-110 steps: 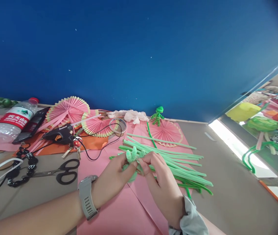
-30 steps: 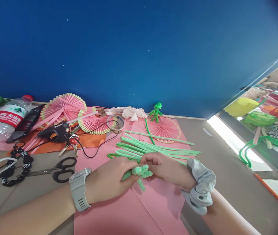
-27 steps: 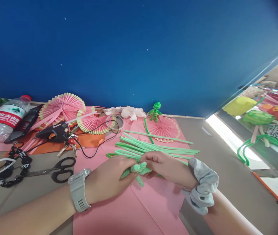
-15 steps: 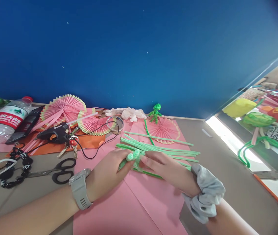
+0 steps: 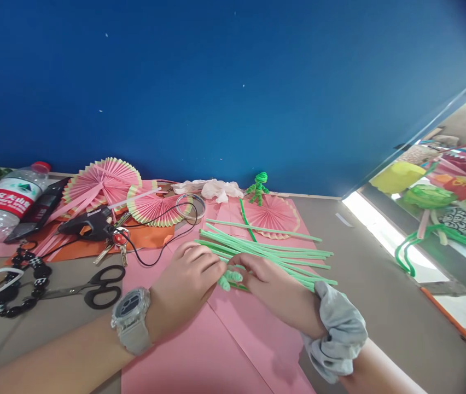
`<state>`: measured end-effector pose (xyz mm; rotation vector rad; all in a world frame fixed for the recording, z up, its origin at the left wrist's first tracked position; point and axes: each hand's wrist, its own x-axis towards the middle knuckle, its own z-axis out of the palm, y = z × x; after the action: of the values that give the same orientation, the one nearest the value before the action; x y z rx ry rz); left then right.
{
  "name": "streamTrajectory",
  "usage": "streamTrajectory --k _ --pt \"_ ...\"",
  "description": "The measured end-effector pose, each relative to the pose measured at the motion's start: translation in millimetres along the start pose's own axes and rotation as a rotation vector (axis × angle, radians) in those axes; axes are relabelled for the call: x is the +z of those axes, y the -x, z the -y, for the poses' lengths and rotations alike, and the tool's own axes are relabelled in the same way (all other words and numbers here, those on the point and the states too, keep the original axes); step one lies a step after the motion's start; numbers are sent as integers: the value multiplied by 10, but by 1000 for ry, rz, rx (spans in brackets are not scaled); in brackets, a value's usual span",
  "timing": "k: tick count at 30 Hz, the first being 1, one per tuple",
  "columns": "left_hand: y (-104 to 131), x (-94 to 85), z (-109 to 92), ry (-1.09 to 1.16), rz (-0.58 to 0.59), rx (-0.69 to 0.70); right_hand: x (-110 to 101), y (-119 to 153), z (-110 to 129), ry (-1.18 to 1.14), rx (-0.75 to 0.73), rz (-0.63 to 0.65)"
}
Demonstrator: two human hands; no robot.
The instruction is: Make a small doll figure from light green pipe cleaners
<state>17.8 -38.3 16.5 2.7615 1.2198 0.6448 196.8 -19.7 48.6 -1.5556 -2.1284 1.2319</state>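
Observation:
Between my hands is a light green coiled pipe-cleaner piece [image 5: 229,279], two of its stubby ends showing. My left hand [image 5: 194,273], with a watch on its wrist, is closed over the piece from above. The fingers of my right hand [image 5: 257,271] are curled against its right side, a grey scrunchie round that wrist. Just behind lie several loose light green pipe cleaners [image 5: 274,249] on pink paper [image 5: 233,345]. Farther back a small green twisted figure [image 5: 258,189] stands near a pink pleated paper fan [image 5: 276,216].
Black scissors [image 5: 104,287], keys [image 5: 121,238], a black glue gun [image 5: 89,223], a beaded loop [image 5: 40,279] and a plastic bottle [image 5: 11,197] lie to the left. Behind the table rises a blue panel [image 5: 216,98]. A tape roll [image 5: 191,207] sits at the back.
My left hand has turned over so its back now shows and covers more of the green piece. The piece's visible ends have swung lower and point rightward and down.

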Motion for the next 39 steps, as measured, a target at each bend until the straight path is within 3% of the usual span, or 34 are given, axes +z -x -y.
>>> streamTrajectory --k 6,11,14,17,25,35,39 --pt "26 -1 49 -124 -58 73 20 -15 -22 -119 -23 -25" --pt "19 -10 62 -85 -112 68 44 14 -36 -185 -49 -98" --pt "10 -1 44 79 -116 1 40 27 -41 -212 -105 -121" --pt "2 7 9 283 -95 -152 27 26 -37 -187 -103 -130" --pt "-39 10 -23 648 28 -417 32 4 -31 -149 -126 -183" --pt "-60 -15 5 1167 74 -504 -2 46 0 -21 -253 -197" --pt "-35 22 53 1473 120 -547 -83 73 -6 76 -417 -151"
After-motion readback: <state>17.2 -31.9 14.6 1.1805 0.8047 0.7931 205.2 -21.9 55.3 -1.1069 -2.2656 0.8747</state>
